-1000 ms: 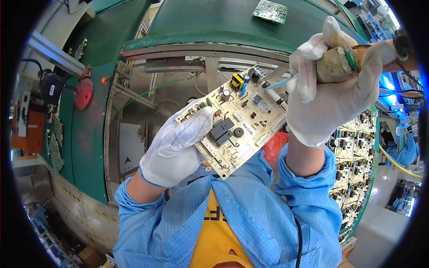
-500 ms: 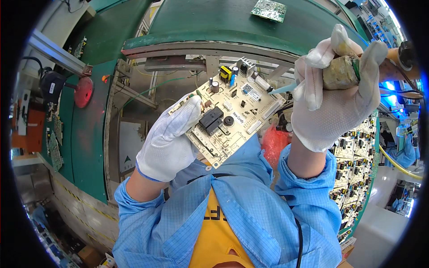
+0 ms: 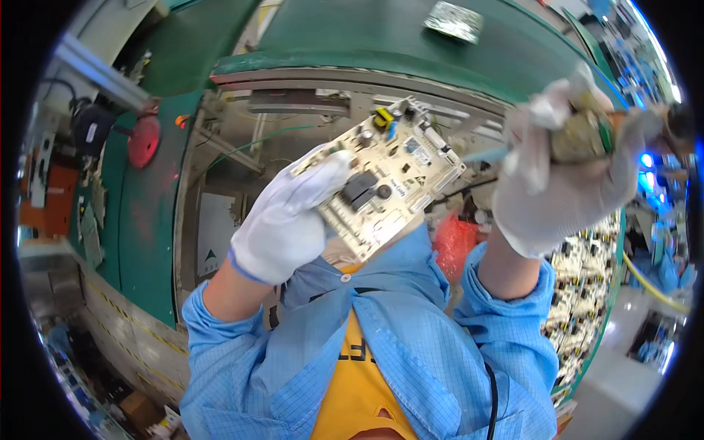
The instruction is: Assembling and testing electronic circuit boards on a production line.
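My left hand, in a white glove, pinches a cream circuit board by its left edge, thumb on the component side. The board is tilted and carries a black relay, a yellow transformer and several capacitors. At the right, my gloved right hand is wrapped round a dispensing tool with a lumpy, taped grip and a pale blue tapered nozzle. The nozzle points left, close to the board's upper right corner; whether it touches, I cannot tell. Motion blurs the right fingers.
Beyond my hands runs a green conveyor with another circuit board on it. Many boards stand in rows on a rack at my right. A red plastic bag hangs below the board. To the left is a red disc on a stand.
Both hands have shifted slightly right in the picture, the circuit board and the tool with them. The board's tilt has changed a little, and the nozzle now shows more blur.
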### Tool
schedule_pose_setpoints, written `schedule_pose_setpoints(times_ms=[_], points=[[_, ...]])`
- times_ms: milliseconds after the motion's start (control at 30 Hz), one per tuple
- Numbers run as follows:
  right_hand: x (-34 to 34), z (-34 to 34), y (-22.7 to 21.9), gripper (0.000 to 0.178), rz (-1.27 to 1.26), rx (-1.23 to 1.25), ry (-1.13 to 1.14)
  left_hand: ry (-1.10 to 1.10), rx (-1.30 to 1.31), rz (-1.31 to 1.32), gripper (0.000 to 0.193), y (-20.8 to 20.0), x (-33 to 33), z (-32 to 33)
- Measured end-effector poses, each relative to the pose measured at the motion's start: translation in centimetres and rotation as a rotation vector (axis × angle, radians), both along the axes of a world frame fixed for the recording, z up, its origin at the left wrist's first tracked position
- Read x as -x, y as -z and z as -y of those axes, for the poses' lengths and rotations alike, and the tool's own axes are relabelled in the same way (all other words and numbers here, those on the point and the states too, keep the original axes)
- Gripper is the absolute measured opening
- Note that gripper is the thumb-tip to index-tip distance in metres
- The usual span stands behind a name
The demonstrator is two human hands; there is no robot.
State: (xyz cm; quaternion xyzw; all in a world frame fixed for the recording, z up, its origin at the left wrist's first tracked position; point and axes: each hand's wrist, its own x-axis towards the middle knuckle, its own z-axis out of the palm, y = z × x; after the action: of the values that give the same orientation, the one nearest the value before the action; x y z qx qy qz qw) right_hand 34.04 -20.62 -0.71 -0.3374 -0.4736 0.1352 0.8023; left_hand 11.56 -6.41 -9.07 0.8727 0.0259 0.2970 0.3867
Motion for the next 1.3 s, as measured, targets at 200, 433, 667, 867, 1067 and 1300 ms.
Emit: schedule_pose_setpoints(times_ms=[200, 433, 667, 867, 1067, 1300], points=[[0.1, 1.7, 0.4, 0.044, -0.483, -0.047, 0.108, -0.141, 0.42, -0.058, 0.038, -3.0, -3.8, -11.5], [-1.2, 2.3, -0.3, 0.042, -0.279, 0.025, -0.132, -1.024, -0.123, -0.289, 0.048, -2.2, -3.6, -33.9], [-2.3, 1.6, 0.5, 0.044, -0.251, -0.003, -0.047, -1.33, -0.125, -0.455, 0.05, 2.3, 1.5, -41.3], [-4.8, 3.2, 1.3, 0.042, -0.227, -0.039, -0.214, -0.913, -0.196, -0.303, 0.044, 0.0, -14.8, -33.6], [-3.9, 2.5, 1.6, 0.046, -0.446, -0.101, -0.152, -0.326, -0.569, -0.318, 0.101, 0.3, -29.1, -14.9], [-2.9, 2.9, 1.5, 0.055, -0.191, 0.052, 0.18, -0.279, -0.675, -0.408, 0.063, 1.0, -34.0, -10.8]])
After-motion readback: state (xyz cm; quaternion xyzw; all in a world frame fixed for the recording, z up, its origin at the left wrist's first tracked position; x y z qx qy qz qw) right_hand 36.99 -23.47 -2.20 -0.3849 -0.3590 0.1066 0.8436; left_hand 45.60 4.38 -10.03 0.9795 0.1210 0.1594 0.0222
